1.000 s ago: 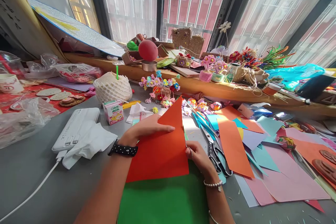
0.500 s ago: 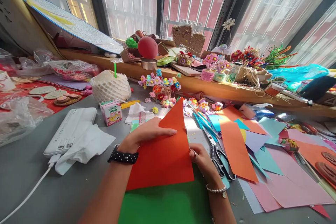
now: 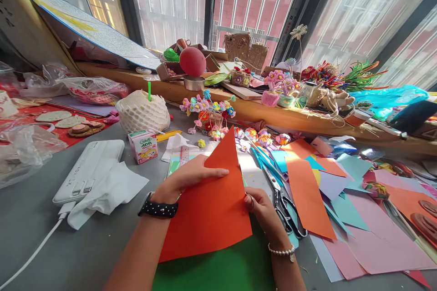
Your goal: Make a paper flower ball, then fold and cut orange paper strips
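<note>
A sheet of orange-red paper (image 3: 208, 218) is held up tilted in front of me, its top running to a point. My left hand (image 3: 191, 177) is closed on its left side, with the thumb lying flat across the front and the other fingers hidden behind. At the right edge, my right hand (image 3: 261, 209) pinches the paper with bent fingers. A thin dark loop shows at these fingers; I cannot tell whether it is a ring or a tool's handle. Below lies a green sheet (image 3: 218, 275). Black-handled scissors (image 3: 285, 207) rest on the table right of my right hand.
Cut coloured paper (image 3: 307, 195) covers the right side. Paper flowers (image 3: 208, 111) stand behind the sheet. To the left are a small drink carton (image 3: 143, 146), a white power bank (image 3: 90, 166) with a cable, a tissue (image 3: 111, 193) and a net-wrapped coconut (image 3: 141, 111).
The lower left part of the orange-red sheet has come down and closer to me, and its pointed top has shifted slightly left. Both hands keep nearly the same place on it.
</note>
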Demonstrator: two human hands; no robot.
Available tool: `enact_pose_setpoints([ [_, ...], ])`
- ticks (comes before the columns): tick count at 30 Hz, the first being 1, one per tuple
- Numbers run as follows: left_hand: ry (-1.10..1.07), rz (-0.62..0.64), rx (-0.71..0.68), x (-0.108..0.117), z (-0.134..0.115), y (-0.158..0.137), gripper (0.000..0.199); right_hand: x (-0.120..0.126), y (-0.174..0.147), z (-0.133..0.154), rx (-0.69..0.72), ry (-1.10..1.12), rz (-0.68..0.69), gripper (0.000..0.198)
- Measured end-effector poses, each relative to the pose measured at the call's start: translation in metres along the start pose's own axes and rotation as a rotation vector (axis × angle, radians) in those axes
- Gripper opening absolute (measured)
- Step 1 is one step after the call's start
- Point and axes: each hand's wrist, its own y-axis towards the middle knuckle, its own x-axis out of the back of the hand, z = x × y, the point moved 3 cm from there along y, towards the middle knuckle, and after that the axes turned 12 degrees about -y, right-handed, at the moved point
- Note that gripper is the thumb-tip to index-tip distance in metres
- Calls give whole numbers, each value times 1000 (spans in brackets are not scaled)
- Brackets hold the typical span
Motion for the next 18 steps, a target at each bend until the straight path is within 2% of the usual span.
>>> enact_pose_setpoints([
  [6,-60,-32,26,0,5,1,33,0,0,1,-5,-39,-19,50],
  [12,-131,11,32,-1,7,2,31,0,1,1,3,-16,-10,49],
  [18,-144,-29,33,0,12,1,37,-1,1,3,2,-9,-9,49],
])
